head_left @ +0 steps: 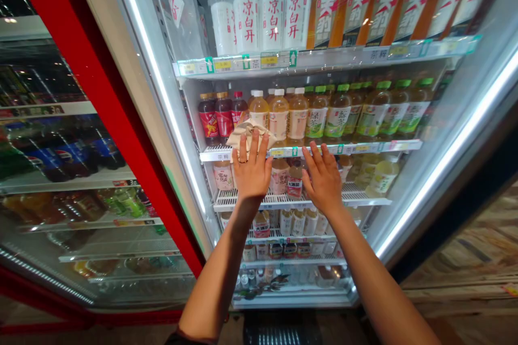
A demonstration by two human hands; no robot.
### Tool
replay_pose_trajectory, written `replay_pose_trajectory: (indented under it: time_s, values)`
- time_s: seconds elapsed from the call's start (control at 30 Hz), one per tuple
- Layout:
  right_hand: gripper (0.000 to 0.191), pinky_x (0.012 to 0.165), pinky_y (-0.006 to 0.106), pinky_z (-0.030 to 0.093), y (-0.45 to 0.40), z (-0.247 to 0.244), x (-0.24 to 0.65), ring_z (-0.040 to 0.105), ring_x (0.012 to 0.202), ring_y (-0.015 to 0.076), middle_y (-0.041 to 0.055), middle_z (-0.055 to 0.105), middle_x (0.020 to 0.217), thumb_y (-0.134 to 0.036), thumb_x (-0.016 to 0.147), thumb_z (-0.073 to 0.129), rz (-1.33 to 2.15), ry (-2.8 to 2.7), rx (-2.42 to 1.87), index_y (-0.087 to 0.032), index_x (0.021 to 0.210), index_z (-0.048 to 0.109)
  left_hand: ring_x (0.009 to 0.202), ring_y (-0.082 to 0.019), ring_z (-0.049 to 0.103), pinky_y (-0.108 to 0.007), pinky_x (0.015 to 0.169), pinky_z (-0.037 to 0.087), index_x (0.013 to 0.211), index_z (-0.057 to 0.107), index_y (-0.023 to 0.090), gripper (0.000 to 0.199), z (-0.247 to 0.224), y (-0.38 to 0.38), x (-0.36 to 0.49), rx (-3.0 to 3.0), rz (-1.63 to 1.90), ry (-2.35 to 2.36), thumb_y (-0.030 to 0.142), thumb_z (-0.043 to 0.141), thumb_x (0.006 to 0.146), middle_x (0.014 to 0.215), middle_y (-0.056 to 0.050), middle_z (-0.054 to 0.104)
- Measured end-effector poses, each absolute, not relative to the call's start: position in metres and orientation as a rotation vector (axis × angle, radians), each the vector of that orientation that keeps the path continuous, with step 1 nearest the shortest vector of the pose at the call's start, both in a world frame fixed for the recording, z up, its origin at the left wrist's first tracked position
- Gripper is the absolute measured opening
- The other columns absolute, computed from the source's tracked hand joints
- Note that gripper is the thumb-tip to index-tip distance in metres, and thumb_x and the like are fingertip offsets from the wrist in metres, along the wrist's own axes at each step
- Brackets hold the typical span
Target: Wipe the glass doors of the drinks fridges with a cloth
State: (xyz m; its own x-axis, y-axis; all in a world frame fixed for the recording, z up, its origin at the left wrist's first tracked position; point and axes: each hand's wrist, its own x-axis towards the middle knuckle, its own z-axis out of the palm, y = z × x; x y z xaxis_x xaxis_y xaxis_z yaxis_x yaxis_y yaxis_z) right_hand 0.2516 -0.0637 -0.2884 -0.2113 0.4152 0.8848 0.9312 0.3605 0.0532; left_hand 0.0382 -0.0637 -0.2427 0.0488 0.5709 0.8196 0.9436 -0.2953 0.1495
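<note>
My left hand [251, 170] presses a crumpled beige cloth [249, 137] flat against the front of the fridge shelf with its fingertips. A ring shows on one finger. The white wire shelf's price strip [343, 147] runs just above my right hand [322, 180], which is open with its fingers spread and holds nothing. Its fingertips reach close to that strip. Both hands hide the small bottles on the shelf below.
The glass door of the drinks fridge [157, 118] stands open at left, with a red frame [101, 91]. Rows of bottled tea and water [338, 110] fill the shelves above and below. A wood-patterned floor [465, 259] lies at right.
</note>
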Motion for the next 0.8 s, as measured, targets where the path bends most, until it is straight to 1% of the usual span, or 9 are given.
replay_pose_trajectory:
  time_s: [0.17,0.27,0.33,0.43,0.53,0.7,0.8]
  values:
    - [0.092,0.134,0.062,0.035,-0.059,-0.291,0.259,0.029,0.169,0.0318,-0.0038,0.016,0.186,-0.022,0.108,0.050,-0.721,-1.840,-1.161,-0.044,0.174,-0.011,0.172,-0.027,0.014,-0.061,0.138,0.020,0.173,0.032,0.033,0.060,-0.228,-0.062,0.033,-1.842,-1.167,-1.496,0.036,0.036,0.114,0.182,-0.002,0.026]
    - [0.096,0.135,0.063,0.034,-0.055,-0.293,0.264,0.029,0.168,0.0333,-0.0036,0.014,0.186,-0.021,0.107,0.052,-0.705,-1.860,-1.173,-0.044,0.173,-0.013,0.173,-0.028,0.012,-0.062,0.138,0.019,0.174,0.027,0.032,0.062,-0.236,-0.062,0.032,-1.804,-1.209,-1.538,0.036,0.036,0.113,0.183,-0.003,0.026]
    - [0.097,0.135,0.063,0.033,-0.051,-0.295,0.267,0.029,0.168,0.0339,-0.0027,0.014,0.187,-0.021,0.107,0.052,-0.707,-1.867,-1.177,-0.043,0.173,-0.015,0.173,-0.029,0.012,-0.063,0.138,0.020,0.174,0.028,0.031,0.062,-0.246,-0.061,0.036,-1.797,-1.222,-1.564,0.037,0.037,0.113,0.182,-0.004,0.027]
    - [0.095,0.134,0.063,0.033,-0.044,-0.298,0.268,0.030,0.168,0.0339,-0.0019,0.014,0.187,-0.023,0.108,0.051,-0.722,-1.863,-1.162,-0.044,0.173,-0.014,0.172,-0.030,0.014,-0.064,0.137,0.021,0.172,0.034,0.031,0.061,-0.257,-0.062,0.045,-1.835,-1.175,-1.564,0.037,0.039,0.112,0.181,-0.004,0.030]
    - [0.093,0.134,0.064,0.033,-0.038,-0.303,0.266,0.028,0.169,0.0339,-0.0015,0.015,0.187,-0.025,0.108,0.051,-0.733,-1.839,-1.144,-0.043,0.174,-0.011,0.172,-0.029,0.016,-0.062,0.137,0.021,0.171,0.039,0.032,0.059,-0.254,-0.062,0.052,-1.873,-1.107,-1.528,0.036,0.040,0.112,0.181,-0.003,0.032]
    - [0.091,0.134,0.065,0.031,-0.032,-0.309,0.262,0.024,0.170,0.0346,-0.0016,0.015,0.187,-0.028,0.108,0.051,-0.738,-1.796,-1.157,-0.043,0.175,-0.010,0.172,-0.027,0.016,-0.058,0.139,0.019,0.172,0.035,0.033,0.059,-0.234,-0.063,0.050,-1.824,-1.115,-1.494,0.034,0.038,0.113,0.182,-0.002,0.030]
    - [0.092,0.134,0.066,0.032,-0.035,-0.307,0.261,0.026,0.169,0.0354,-0.0007,0.015,0.186,-0.028,0.108,0.051,-0.730,-1.807,-1.157,-0.043,0.175,-0.010,0.172,-0.027,0.016,-0.059,0.139,0.020,0.173,0.034,0.031,0.060,-0.235,-0.063,0.048,-1.765,-1.142,-1.544,0.034,0.037,0.113,0.182,-0.003,0.030]
